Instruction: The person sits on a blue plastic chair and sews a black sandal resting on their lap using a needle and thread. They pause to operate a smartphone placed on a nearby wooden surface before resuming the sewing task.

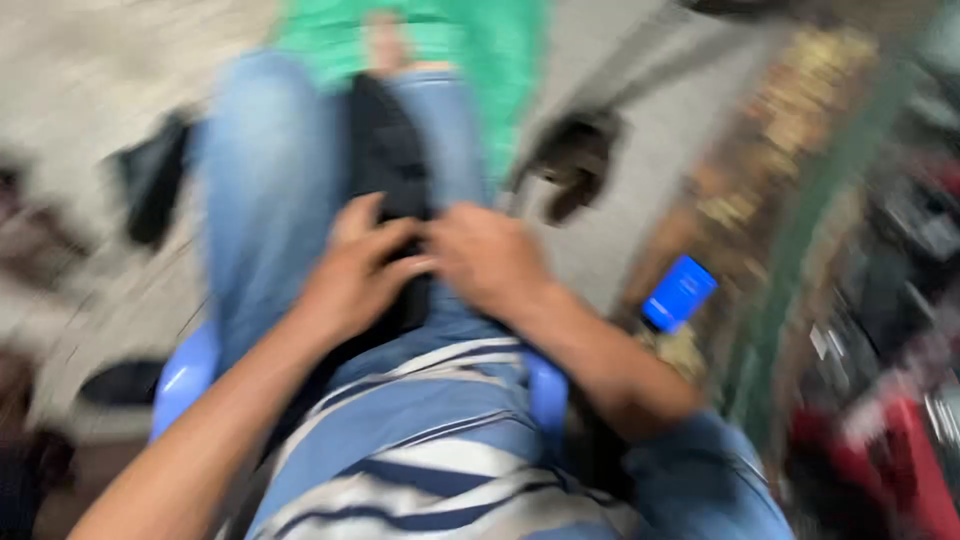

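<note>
On the lap, between the jeans-clad thighs: a long black object [385, 160], blurred, its kind not clear.
Left hand [355, 270]: rests on the near end of the black object, fingers curled over it; whether they grip it cannot be told.
Right hand [485, 255]: just beside the left hand on the black object, fingertips meeting the left ones, fingers bent; grip unclear.
Blue plastic chair [185, 375]: under the person, below the black object.
Green sheet [500, 50]: on the floor beyond the black object.
Blue lit phone screen [678, 293]: well right of the black object.
</note>
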